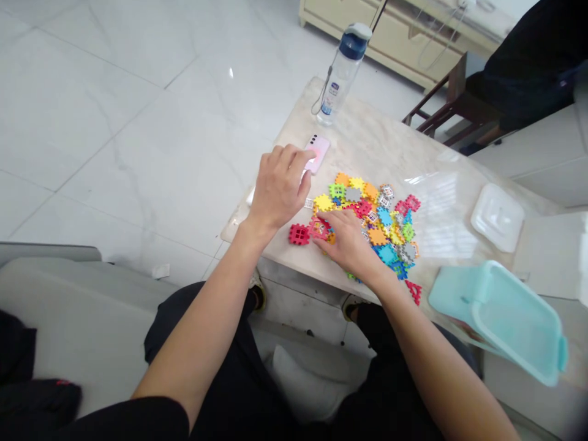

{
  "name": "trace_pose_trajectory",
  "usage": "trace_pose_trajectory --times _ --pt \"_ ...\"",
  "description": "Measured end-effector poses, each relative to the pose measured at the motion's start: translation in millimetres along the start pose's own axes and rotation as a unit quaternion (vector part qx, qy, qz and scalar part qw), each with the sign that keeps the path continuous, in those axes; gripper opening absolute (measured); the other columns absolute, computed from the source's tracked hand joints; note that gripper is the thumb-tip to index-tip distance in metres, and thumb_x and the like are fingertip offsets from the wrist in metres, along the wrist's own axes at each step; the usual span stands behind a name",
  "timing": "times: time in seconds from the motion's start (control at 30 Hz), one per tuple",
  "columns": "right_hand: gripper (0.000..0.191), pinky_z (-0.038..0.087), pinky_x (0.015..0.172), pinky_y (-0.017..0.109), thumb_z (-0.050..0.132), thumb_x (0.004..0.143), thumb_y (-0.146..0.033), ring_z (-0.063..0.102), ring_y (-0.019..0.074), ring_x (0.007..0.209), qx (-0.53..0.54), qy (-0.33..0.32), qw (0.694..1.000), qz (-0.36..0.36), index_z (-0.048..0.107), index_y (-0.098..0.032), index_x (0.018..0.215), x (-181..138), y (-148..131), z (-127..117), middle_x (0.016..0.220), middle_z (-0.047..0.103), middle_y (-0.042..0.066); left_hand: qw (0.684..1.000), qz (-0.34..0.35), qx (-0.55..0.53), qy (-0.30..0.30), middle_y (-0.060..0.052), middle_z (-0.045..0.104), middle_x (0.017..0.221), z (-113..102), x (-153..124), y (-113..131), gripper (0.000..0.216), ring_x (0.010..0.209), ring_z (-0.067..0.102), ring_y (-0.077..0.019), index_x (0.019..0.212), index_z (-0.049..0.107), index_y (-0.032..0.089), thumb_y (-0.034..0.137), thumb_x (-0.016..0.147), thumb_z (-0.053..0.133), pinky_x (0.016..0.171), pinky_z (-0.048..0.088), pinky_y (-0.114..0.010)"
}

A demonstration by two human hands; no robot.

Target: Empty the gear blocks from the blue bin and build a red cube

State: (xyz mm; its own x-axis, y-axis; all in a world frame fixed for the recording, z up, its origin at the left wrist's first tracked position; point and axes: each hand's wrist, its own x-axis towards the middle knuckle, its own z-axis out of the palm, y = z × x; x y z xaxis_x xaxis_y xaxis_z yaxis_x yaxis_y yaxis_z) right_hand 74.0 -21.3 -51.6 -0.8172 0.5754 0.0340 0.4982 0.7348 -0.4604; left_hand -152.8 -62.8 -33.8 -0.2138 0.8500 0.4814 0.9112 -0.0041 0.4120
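My left hand hovers over the table's near-left end, thumb apart from its bent fingers, with nothing seen between them. Its fingertips come close to a pink phone lying face down. With thumb and forefinger my right hand grips a red building tile with toothed edges. A red window tile lies right beside it, touching or nearly so. Under and beyond my right hand spreads a pile of toothed building tiles in yellow, orange, blue, green, grey and red.
A clear water bottle with a blue lid stands at the table's far-left end. On the right are a teal plastic bin and a white lid. Past the table a person in dark clothes is near a wooden stool.
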Motion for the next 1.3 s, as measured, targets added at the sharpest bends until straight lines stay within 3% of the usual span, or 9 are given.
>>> trace_pose_trajectory --times 0.27,0.5,0.73,1.3 --pt "0.045 0.041 0.116 0.059 0.075 0.102 -0.029 0.06 0.0384 0.134 -0.006 -0.06 0.998 -0.037 0.07 -0.028 0.147 8 -21 19 0.139 0.077 0.013 0.998 -0.024 -0.055 0.032 -0.013 0.072 0.128 0 -2 -3 0.034 0.13 0.063 -0.0345 0.14 0.062 0.022 0.04 0.116 0.046 0.118 0.046 -0.054" --pt "0.051 0.044 0.115 0.059 0.079 0.101 -0.034 0.062 0.0388 0.136 0.015 -0.06 0.998 -0.032 0.068 -0.027 0.15 8 -19 25 0.141 0.075 0.015 0.995 -0.073 -0.055 0.03 -0.011 0.072 0.126 -8 -4 -3 0.03 0.13 0.062 -0.0321 0.14 0.06 0.024 0.032 0.116 0.044 0.12 0.044 -0.054" --pt "0.048 0.05 0.111 0.058 0.077 0.104 -0.042 0.064 0.0398 0.131 0.005 -0.052 0.998 -0.026 0.07 -0.02 0.146 8 -16 28 0.14 0.075 0.018 0.996 -0.07 -0.05 0.013 -0.01 0.071 0.128 -4 -3 3 0.028 0.13 0.062 -0.0314 0.139 0.06 0.023 0.028 0.116 0.045 0.12 0.044 -0.053" --pt "0.042 0.053 0.109 0.06 0.073 0.106 -0.04 0.067 0.0396 0.125 -0.003 -0.057 0.998 -0.023 0.074 -0.02 0.143 6 -16 25 0.137 0.077 0.018 0.995 -0.07 -0.07 0.029 -0.011 0.07 0.127 -1 -6 2 0.029 0.13 0.063 -0.0319 0.136 0.06 0.025 0.04 0.118 0.043 0.121 0.043 -0.054"
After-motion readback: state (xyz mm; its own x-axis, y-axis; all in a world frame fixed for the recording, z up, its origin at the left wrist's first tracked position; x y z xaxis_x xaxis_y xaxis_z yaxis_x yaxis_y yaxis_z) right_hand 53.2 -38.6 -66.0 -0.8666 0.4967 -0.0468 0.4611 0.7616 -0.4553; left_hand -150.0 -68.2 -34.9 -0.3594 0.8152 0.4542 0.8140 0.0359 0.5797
